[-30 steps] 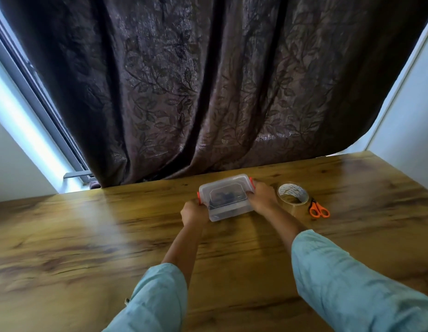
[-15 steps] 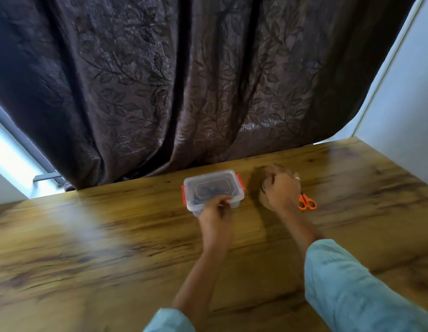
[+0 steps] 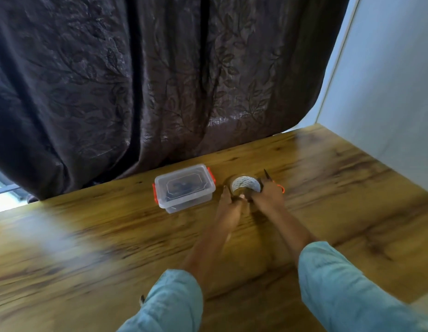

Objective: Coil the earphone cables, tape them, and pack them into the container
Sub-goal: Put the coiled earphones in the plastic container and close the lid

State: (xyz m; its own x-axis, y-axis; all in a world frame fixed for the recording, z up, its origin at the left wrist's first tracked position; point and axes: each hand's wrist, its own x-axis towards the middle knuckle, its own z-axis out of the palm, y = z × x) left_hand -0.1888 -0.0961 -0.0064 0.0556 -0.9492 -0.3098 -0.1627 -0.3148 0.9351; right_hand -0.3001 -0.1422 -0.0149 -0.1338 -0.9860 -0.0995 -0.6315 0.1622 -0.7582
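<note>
Two hands on tape roll (image 3: 245,184), tilted, just right of container (image 3: 184,188) | left hand (image 3: 228,208) fingers (image 3: 225,193) curled round roll's near-left rim | right hand (image 3: 268,197) fingers wrapped on its right side, orange scissors (image 3: 281,188) part-hidden behind | container lidded on tabletop (image 3: 88,248), contents dark, blurred

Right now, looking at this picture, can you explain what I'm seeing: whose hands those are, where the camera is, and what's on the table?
There is no machine here. A person works bare-handed, and the single camera sits on their head, looking forward and down. That is why the left hand and right hand reach in from below. On the wooden table stands a clear container, lid on, with something dark inside. Beside it, both hands grip a tape roll. Scissors peek out behind the right hand; whether it holds them is unclear. A dark curtain hangs behind.
</note>
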